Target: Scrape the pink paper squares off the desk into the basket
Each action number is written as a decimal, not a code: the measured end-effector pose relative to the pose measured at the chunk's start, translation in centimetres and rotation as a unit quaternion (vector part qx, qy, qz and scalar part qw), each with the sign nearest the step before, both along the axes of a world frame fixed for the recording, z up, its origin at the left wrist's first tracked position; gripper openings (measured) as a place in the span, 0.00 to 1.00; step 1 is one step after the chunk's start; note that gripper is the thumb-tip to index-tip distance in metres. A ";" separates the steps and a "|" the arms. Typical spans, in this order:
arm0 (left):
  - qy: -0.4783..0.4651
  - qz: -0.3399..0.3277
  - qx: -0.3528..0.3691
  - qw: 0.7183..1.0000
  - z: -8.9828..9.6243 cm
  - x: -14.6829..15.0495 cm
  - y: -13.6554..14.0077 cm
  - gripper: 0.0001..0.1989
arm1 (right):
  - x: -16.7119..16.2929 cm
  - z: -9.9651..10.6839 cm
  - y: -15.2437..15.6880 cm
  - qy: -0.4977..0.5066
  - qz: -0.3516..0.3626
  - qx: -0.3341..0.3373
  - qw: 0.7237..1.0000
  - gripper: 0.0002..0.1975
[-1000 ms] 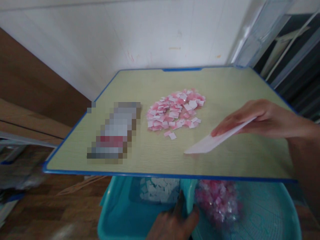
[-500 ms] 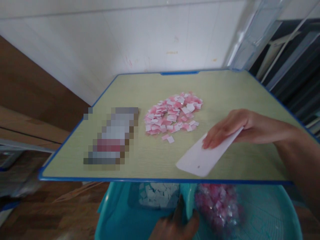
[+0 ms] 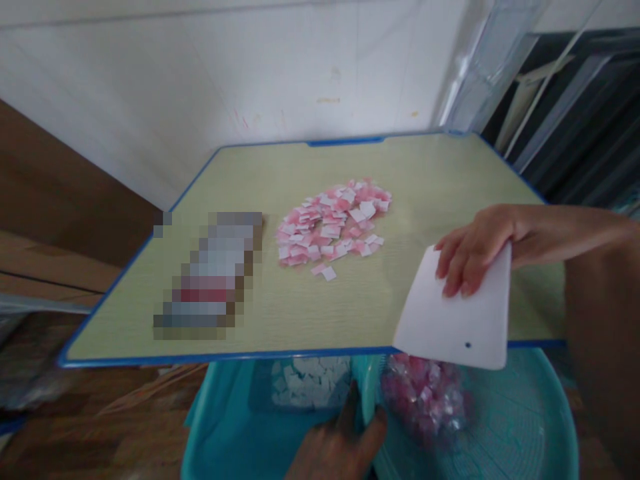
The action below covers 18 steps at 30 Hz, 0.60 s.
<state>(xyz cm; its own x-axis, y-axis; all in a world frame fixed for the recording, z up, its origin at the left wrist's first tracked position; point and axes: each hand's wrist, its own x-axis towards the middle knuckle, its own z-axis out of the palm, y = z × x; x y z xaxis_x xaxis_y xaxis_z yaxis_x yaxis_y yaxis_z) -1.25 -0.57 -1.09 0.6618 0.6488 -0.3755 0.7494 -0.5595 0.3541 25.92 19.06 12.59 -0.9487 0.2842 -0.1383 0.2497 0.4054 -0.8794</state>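
Observation:
In my right hand [image 3: 470, 257] is a flat white plastic scraper [image 3: 460, 320] with a small hole near its lower edge. The fingers lie over its face, and its lower end reaches past the table's front edge. Below the table, my left hand [image 3: 335, 447] grips the rim of a turquoise basket [image 3: 525, 413], fingers on one side and thumb on the other. A pile of small pink and white squares [image 3: 330, 223] lies on the tabletop [image 3: 425, 173], left of the scraper.
A pixelated oblong thing [image 3: 210, 267] lies at the table's left. Beneath the front edge, a turquoise tub [image 3: 225, 427] contains a tray of white pieces [image 3: 313, 383]. The basket holds pink, shiny wrapped pieces [image 3: 425, 397]. A white wall [image 3: 280, 73] stands behind.
My right hand has moved right, turning the scraper more upright and bringing its lower end over the table's front edge. My left hand keeps its grip on the basket rim.

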 end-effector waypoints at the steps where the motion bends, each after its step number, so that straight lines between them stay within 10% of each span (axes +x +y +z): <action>1: -0.005 0.001 -0.003 1.000 -0.1 0.0 -0.1 0.32 | 0.2 0.0 0.0 0.002 0.000 -0.005 1.000 0.11; 10: -0.009 -0.005 0.011 1.000 -0.3 0.0 0.1 0.30 | -0.1 -1.5 0.8 0.075 -0.266 0.061 0.959 0.05; 18: -0.003 -0.014 0.037 0.999 -0.5 0.0 0.0 0.29 | -0.6 -1.4 1.3 0.003 -0.342 0.034 0.939 0.13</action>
<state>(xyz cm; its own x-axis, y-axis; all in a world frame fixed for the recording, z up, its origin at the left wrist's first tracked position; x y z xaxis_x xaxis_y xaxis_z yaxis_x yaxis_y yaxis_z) -1.29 -0.54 -1.58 0.6829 0.6555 -0.3223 0.7304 -0.6059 0.3153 25.32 20.31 11.16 -0.5424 0.8348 -0.0942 0.4675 0.2068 -0.8595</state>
